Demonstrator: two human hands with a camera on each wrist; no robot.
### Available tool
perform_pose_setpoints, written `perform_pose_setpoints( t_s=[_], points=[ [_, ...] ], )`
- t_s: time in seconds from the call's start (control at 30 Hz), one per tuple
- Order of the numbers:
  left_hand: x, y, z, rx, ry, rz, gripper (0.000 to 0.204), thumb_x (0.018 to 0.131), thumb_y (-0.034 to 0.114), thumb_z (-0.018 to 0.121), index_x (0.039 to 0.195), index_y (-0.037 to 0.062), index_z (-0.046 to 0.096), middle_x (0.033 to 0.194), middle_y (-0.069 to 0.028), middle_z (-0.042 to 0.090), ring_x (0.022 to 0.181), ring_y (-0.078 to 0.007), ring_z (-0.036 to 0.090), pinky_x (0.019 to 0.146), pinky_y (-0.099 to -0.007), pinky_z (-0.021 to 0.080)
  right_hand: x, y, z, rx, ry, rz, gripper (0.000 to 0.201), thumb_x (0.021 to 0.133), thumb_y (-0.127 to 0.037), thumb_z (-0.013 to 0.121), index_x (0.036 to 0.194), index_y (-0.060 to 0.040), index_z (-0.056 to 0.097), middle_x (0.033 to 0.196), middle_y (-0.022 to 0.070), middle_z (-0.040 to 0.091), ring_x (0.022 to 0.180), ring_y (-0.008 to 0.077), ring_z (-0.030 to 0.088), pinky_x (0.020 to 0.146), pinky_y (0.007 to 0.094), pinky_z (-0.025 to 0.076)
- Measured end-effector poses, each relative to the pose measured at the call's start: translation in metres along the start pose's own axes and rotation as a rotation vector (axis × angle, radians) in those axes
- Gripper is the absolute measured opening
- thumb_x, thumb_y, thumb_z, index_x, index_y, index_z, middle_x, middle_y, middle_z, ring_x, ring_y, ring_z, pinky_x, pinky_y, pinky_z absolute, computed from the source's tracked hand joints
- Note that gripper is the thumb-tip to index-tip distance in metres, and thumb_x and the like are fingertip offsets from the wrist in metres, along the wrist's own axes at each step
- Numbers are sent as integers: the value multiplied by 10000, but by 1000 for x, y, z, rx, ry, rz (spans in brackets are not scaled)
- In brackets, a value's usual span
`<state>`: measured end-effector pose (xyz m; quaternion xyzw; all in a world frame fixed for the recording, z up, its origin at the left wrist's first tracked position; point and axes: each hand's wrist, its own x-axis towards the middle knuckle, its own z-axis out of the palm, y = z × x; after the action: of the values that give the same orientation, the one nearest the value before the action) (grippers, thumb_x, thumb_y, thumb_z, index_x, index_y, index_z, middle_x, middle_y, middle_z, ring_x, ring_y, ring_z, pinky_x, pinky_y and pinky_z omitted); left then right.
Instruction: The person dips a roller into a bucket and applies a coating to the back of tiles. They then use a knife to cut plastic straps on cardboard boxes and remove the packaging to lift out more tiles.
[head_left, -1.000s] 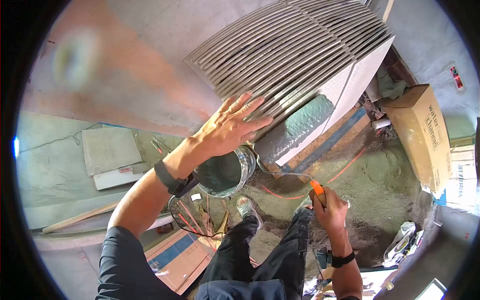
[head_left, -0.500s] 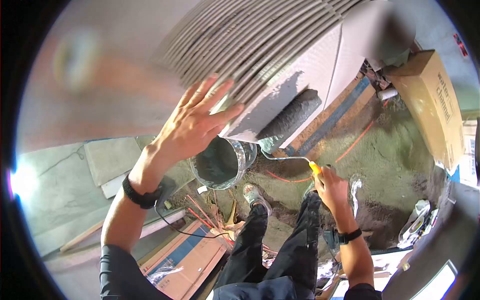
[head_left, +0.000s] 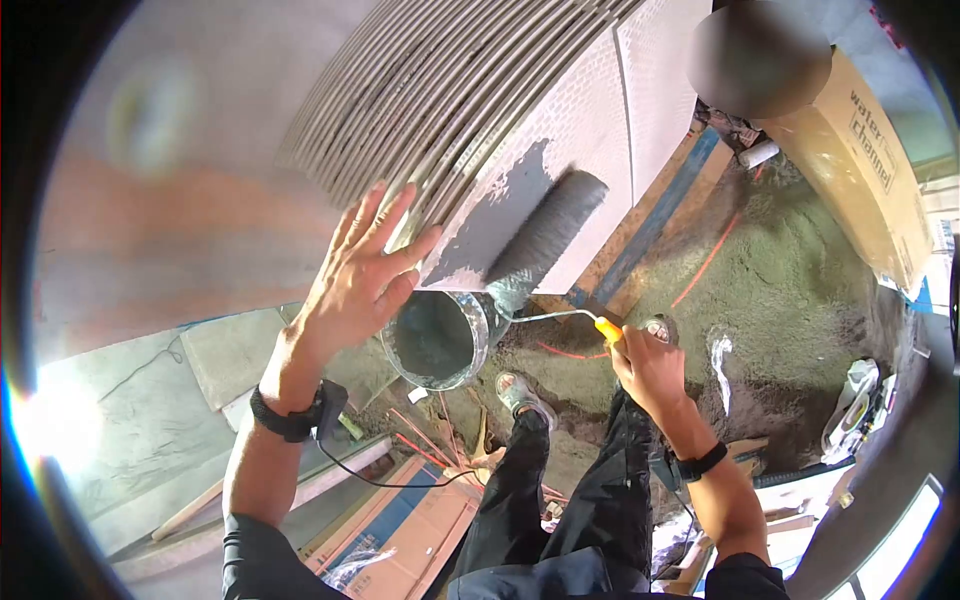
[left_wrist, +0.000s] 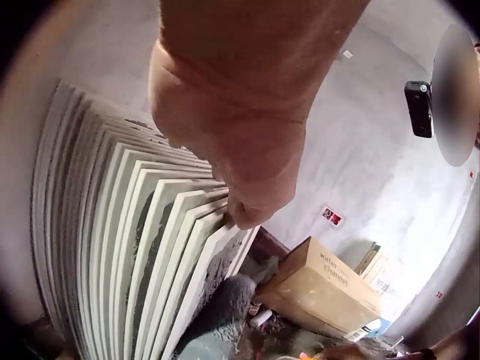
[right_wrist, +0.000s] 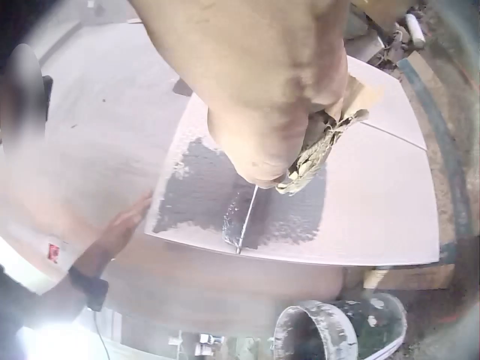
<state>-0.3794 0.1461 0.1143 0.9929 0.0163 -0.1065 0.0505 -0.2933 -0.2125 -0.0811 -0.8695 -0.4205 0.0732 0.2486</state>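
Note:
My right hand (head_left: 652, 375) grips the orange-yellow handle (head_left: 608, 330) of a paint roller. Its dark, wet sleeve (head_left: 550, 235) lies against the pale face of the front tile (head_left: 585, 120), where a patch of grey coating (head_left: 495, 215) spreads beside it. Fingers spread, my left hand (head_left: 365, 265) rests at the near corner of the tile stack (head_left: 450, 90), on the tile edges. In the left wrist view the left thumb (left_wrist: 247, 214) sits at the front tiles' edges. Just below that corner stands a bucket (head_left: 440, 378) with dark grey contents.
A cardboard box (head_left: 850, 160) marked "water channel" stands at right. Flattened cardboard with a blue stripe (head_left: 660, 225) lies under the tiles. Another carton (head_left: 405, 520) lies by my legs, with sticks and thin red tubing near it. A wall (head_left: 180, 240) backs the stack.
The roller has moved across the front tile, away from the stack's edges, and more grey coating shows behind it. My left hand stays at the stack while the head view shifts.

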Motion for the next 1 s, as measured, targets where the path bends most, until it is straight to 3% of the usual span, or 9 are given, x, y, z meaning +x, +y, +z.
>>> perform_pose_setpoints(
  t_s=[0.13,0.27,0.47,0.6,0.83,1.0],
  points=[
    [-2,-3,3,-69,-21,-23,530,864,83,624,1381,186,576,1615,-129,221,1489,-397,157,1184,-517,196,15,-28,-41,111,94,-29,220,813,-178,706,952,-79,568,678,37,548,506,219,576,439,357,451],
    [-4,-10,11,-104,-52,-20,531,872,125,594,1399,175,557,1620,-143,202,1495,-404,121,1188,-515,159,24,-40,-59,159,47,-40,178,835,-166,682,882,-85,531,672,39,539,507,221,579,440,356,460],
    [-8,-5,17,-156,-31,-76,598,829,110,590,1420,184,539,1640,-127,142,1506,-395,66,1192,-529,106,5,-14,-11,42,-50,14,187,854,-195,668,857,-90,513,659,38,538,505,217,587,425,341,469],
    [-8,0,19,-156,-28,-93,626,796,96,587,1419,127,534,1644,-137,115,1508,-394,51,1191,-539,88,-6,21,37,-52,-148,63,183,890,-234,642,879,-88,532,680,57,570,539,246,625,446,360,498],
    [-7,6,21,-205,-31,-146,662,747,78,625,1403,132,553,1621,-183,177,1491,-437,101,1188,-549,96,-2,86,116,-105,-346,94,194,898,-209,606,884,-19,572,728,124,649,589,265,663,510,378,533],
    [-6,7,19,-189,-34,-162,650,754,82,626,1399,121,556,1615,-192,188,1489,-441,101,1190,-540,96,3,78,99,-127,-336,112,197,880,-207,607,885,-13,575,720,127,646,596,276,666,519,395,533]
  ],
)
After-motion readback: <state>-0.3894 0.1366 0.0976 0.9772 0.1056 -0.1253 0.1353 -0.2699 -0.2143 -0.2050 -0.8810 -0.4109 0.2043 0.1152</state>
